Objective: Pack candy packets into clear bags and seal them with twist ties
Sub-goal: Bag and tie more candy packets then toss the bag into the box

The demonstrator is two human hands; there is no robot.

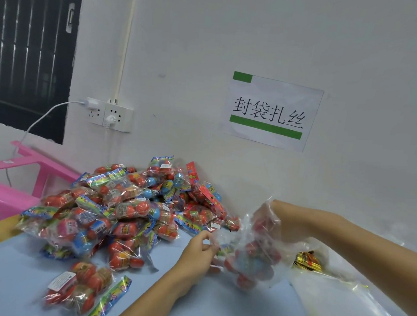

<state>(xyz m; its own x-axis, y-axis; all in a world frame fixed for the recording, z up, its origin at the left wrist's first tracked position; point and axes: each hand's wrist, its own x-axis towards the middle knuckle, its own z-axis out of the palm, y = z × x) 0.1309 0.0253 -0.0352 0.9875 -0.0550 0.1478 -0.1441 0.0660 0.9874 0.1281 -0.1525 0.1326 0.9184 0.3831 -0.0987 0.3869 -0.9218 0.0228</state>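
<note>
On the blue table (13, 274) a person holds a clear bag (252, 251) up off the surface, right of centre. The left hand (198, 253) pinches the bag's left edge, fingers curled on the film. The right hand (280, 224) is pushed inside the bag from above, wrapped in plastic; its fingers are blurred behind the film, so whether they clutch anything cannot be told. Inside the bag sit red balls and one blue one (candy already in) (253, 266), hanging below the right hand.

The pile (123, 208) of candy packets lies left of the bag and reaches back to the wall, a heap of clear packets with red and blue balls and striped header strips. One packet (80, 287) lies apart, nearer and to the left of the left forearm.

Right of the bag, a bundle of gold and red twist ties (306, 261) rests on the table, partly under clear film. Nearer on the right lies a stack of flat bags (350, 311).

On the far wall hangs a paper sign (272, 111) with green bars and black characters. Left of it is a double socket (109, 115) with a white charger and cable plugged in. A pink stool (5, 191) stands at far left beside the table, below a dark window (29, 44).
</note>
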